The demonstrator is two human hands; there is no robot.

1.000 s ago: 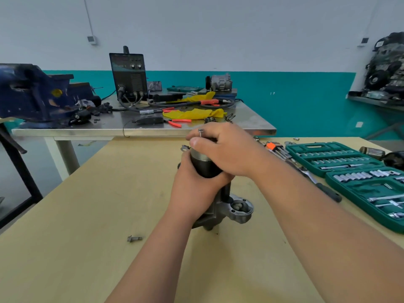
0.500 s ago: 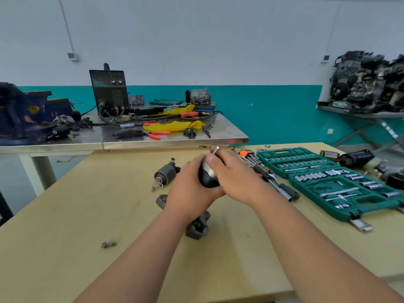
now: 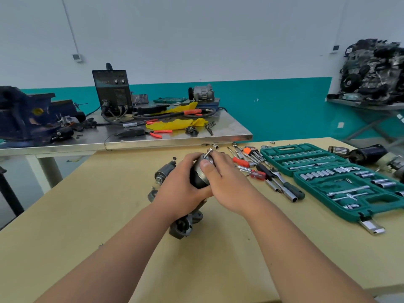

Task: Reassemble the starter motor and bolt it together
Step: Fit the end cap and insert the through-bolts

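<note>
Head view. The starter motor (image 3: 197,179) is held tilted above the wooden table (image 3: 109,215), its grey nose housing resting on the tabletop at the near end. The black body is grasped by the left hand (image 3: 179,186), fingers wrapped round it. The far end cap is clasped by the right hand (image 3: 227,182), thumb pressed on the cap rim. A long bolt (image 3: 208,152) is seen sticking out of the cap end, just above the right fingers; whether it is pinched cannot be told.

Step judged: the end cap is seated and a through bolt is being started by hand. Not yet tightened, it seems.

Next move, as judged: the bolt should be threaded down by fingers with the body kept steady, then a socket fetched. A ratchet (image 3: 284,184) lies right of the motor, and the green socket set (image 3: 384,206) further right of it. A small cylindrical part (image 3: 164,171) lies just left of the motor, apart from it.
</note>
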